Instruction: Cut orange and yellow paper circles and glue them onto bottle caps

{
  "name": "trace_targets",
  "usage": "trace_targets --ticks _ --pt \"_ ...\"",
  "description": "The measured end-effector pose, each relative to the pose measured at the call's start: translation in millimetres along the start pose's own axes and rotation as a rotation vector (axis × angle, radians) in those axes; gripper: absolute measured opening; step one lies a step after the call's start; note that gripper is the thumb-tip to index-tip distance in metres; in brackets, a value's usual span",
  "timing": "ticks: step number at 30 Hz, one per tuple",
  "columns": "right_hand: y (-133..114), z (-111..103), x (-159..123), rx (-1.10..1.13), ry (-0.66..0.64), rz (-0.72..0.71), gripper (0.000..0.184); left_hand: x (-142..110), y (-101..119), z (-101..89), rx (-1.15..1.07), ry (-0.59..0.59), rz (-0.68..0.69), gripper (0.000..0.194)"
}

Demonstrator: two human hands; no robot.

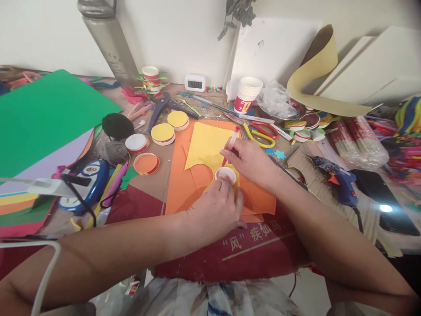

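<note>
My right hand is closed round a red-and-white marker pen, its tip pointing down at yellow paper beside a small white cup base. With bent fingers, my left hand presses on that cup base and grips it against the paper. The yellow paper has a curved piece cut out of its lower edge and lies over orange sheets. Left of the sheets stand cut cup bases: two topped with yellow discs, an orange-topped one and a white-topped one.
Yellow-handled scissors and stacked paper cups are behind my right hand. A glue gun and black phone lie right. Left are green paper, a blue tape measure and black yarn. A small clock stands at the back.
</note>
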State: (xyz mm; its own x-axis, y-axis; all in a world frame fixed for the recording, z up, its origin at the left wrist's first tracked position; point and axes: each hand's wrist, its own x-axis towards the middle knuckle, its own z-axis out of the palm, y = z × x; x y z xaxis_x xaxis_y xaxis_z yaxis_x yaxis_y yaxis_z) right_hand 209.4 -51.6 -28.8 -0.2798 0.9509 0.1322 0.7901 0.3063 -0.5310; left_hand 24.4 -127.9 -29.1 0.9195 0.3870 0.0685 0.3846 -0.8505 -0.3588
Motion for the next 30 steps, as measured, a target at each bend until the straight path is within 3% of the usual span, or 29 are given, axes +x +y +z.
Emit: trace_targets --ticks 8,22,30 --pt "-2 -9 -4 -0.039 0.010 0.115 0.022 2 -2 -3.7 -0.040 -0.081 0.019 0.082" --pt "-2 -19 -4 -0.001 0.008 0.111 0.029 -1 -2 -0.1 -0.048 -0.036 0.011 0.082" --pt "-6 -27 -6 0.038 -0.043 0.135 0.022 -5 -1 6.5 -0.005 0.023 0.006 0.083"
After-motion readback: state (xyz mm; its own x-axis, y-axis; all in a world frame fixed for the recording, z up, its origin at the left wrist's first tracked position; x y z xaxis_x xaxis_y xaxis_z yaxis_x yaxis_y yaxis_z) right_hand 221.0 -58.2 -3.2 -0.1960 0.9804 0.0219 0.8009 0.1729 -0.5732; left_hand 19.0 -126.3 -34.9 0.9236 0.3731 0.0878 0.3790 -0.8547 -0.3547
